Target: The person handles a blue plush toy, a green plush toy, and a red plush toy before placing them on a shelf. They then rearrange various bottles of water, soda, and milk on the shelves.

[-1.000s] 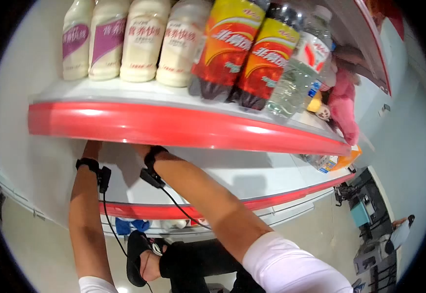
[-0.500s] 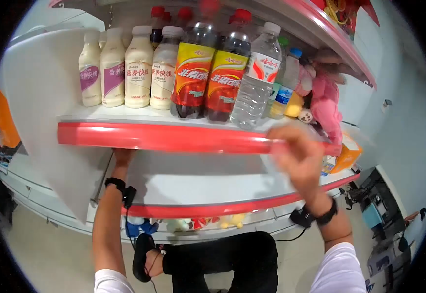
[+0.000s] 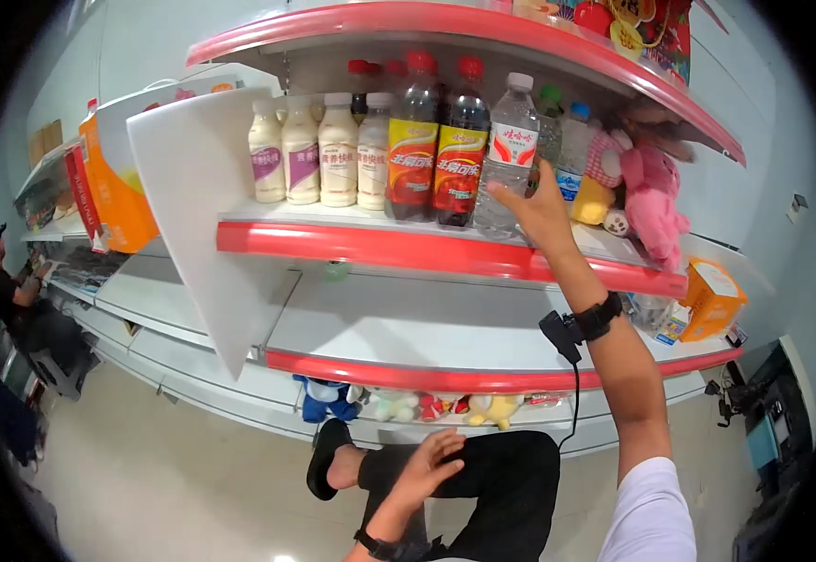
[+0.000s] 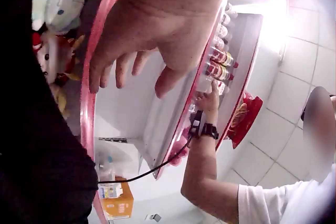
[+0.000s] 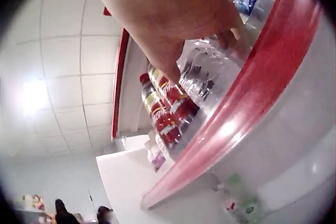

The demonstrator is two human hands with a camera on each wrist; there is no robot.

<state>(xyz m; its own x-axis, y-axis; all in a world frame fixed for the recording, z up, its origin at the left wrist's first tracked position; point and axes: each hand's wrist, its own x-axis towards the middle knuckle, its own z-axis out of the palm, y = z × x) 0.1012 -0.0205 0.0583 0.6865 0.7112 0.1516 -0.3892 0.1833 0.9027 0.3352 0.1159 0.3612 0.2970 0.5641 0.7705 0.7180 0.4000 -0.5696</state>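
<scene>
On the upper shelf stands an upright clear water bottle [image 3: 511,140]. My right hand [image 3: 548,215] is at its lower right side, thumb across its front and fingers spread beside it; whether they press on it is unclear. The right wrist view has the clear bottle [image 5: 202,74] between thumb and fingers of the right hand [image 5: 168,19]. Two cola bottles [image 3: 411,164] stand to its left. My left hand [image 3: 429,465], empty with fingers loosely spread, is over the dark trousers; the left wrist view shows this hand [image 4: 157,40] with its fingers apart.
Milk drink bottles [image 3: 338,155] stand left of the colas. Right of the water bottle are further bottles and a pink plush toy [image 3: 653,201]. Below are a red-edged shelf [image 3: 426,377], plush toys [image 3: 328,398] and an orange box [image 3: 712,300]. A white panel [image 3: 197,206] juts out at left.
My left hand has come out from under the upper shelf and down over the legs. My right hand also left there and has risen to the water bottle. The head view has shifted.
</scene>
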